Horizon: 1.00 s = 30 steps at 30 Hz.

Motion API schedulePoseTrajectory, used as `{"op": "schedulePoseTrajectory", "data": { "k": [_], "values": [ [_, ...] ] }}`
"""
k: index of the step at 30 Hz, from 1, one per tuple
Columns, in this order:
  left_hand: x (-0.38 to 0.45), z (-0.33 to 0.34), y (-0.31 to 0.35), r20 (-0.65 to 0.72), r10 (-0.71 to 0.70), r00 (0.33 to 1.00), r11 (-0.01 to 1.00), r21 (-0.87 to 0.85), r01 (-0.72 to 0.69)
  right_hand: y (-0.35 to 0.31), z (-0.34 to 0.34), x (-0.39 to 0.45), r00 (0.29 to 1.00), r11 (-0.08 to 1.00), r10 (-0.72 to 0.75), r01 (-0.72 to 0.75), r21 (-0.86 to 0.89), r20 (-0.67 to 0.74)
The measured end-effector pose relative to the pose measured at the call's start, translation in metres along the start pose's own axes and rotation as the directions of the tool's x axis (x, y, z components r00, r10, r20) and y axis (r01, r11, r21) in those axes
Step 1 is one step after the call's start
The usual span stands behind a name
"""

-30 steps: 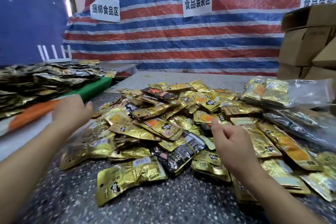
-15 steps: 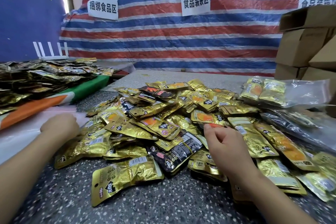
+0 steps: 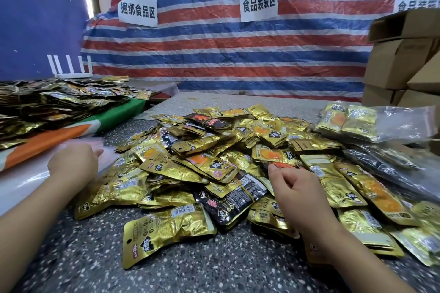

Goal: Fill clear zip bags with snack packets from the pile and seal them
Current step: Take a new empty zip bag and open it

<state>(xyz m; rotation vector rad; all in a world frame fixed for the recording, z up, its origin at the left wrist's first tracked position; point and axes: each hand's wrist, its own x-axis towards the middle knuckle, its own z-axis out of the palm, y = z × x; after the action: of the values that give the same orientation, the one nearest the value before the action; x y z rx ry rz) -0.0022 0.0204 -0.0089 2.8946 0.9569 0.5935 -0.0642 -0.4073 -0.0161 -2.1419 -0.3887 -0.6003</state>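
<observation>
Right hand pinches a packet in the pile; neighbours may slide. Left hand grips clear bags; several could lift together.

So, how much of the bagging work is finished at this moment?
Done: one clear zip bag with gold packets lies far right; its seal cannot be judged. In hand: the right hand reaches into the snack pile, and the left hand is on clear plastic. Left: almost the whole pile.

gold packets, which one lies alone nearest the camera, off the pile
The gold packet flat on the speckled table, between the two arms. The other packets overlap in the heap behind it.
</observation>
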Motion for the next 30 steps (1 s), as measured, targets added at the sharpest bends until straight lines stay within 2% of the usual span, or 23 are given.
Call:
{"op": "schedulePoseTrajectory", "data": {
  "k": [4, 6, 9, 12, 16, 18, 20, 22, 24, 27, 30],
  "values": [
    [-0.005, -0.013, 0.003, -0.077, 0.053, 0.996, 0.996, -0.064, -0.058, 0.000, 0.000, 0.000, 1.000, 1.000, 0.002, -0.002, 0.006, -0.016],
    [-0.011, -0.024, 0.014, -0.197, 0.124, 0.972, 0.977, -0.148, -0.155, 0.000, 0.000, 0.000, 1.000, 1.000, 0.006, -0.006, 0.013, -0.015],
    [-0.031, -0.051, 0.049, -0.383, 0.229, 0.895, 0.886, -0.299, -0.355, -0.002, 0.000, 0.000, 1.000, 0.999, 0.014, -0.014, 0.032, -0.016],
    [-0.056, -0.081, 0.095, -0.496, 0.284, 0.821, 0.706, -0.471, -0.528, -0.004, -0.001, 0.002, 0.997, 0.990, 0.078, -0.076, 0.123, -0.018],
    [-0.110, -0.102, 0.160, -0.558, 0.377, 0.740, 0.365, -0.645, -0.672, -0.003, -0.006, 0.007, 0.967, 0.918, 0.256, -0.240, 0.315, -0.009],
    [-0.144, -0.098, 0.184, -0.572, 0.457, 0.681, 0.239, -0.658, -0.714, -0.004, -0.009, 0.008, 0.935, 0.831, 0.351, -0.336, 0.444, 0.050],
    [-0.177, -0.086, 0.196, -0.543, 0.541, 0.642, 0.135, -0.698, -0.703, -0.006, -0.012, 0.011, 0.888, 0.695, 0.439, -0.433, 0.575, 0.138],
    [-0.199, -0.066, 0.197, -0.481, 0.637, 0.602, 0.119, -0.711, -0.693, -0.008, -0.014, 0.015, 0.835, 0.543, 0.499, -0.511, 0.667, 0.234],
    [-0.210, -0.049, 0.195, -0.426, 0.714, 0.555, 0.113, -0.713, -0.692, -0.006, -0.015, 0.019, 0.792, 0.436, 0.530, -0.560, 0.704, 0.302],
    [-0.213, -0.041, 0.191, -0.400, 0.767, 0.503, 0.067, -0.729, -0.682, -0.003, -0.016, 0.020, 0.746, 0.407, 0.565, -0.624, 0.668, 0.352],
    [-0.213, -0.044, 0.191, -0.382, 0.778, 0.499, 0.051, -0.754, -0.656, -0.004, -0.017, 0.020, 0.726, 0.435, 0.591, -0.653, 0.620, 0.352]
  ]
}}
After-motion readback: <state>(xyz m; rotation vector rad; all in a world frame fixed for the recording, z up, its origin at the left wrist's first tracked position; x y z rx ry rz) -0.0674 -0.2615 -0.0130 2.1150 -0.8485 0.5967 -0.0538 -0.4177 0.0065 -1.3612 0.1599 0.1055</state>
